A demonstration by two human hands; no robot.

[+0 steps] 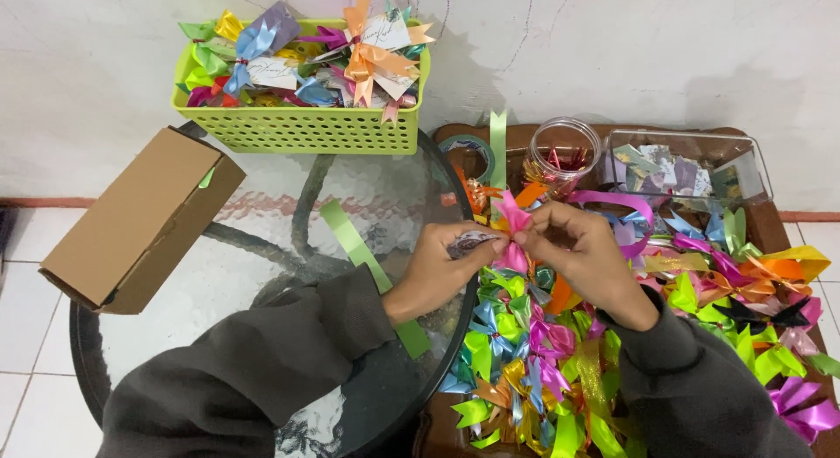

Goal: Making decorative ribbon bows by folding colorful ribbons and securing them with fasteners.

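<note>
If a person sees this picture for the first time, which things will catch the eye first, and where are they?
First, the bright heap of ribbon bows covering the brown tray at the right. At the centre, the left hand and right hand meet on a pink bow; the left also holds a small printed packet. At the top left, a lime-green basket full of bow-tied packets stands on the glass table, beside a brown cardboard box.

One head-worn camera looks steeply down, close over the glass table (pixel 262 248).

Both dark-sleeved arms reach forward, left hand (pixel 437 265) and right hand (pixel 584 258) meeting fingertip to fingertip, fingers pinched.
</note>
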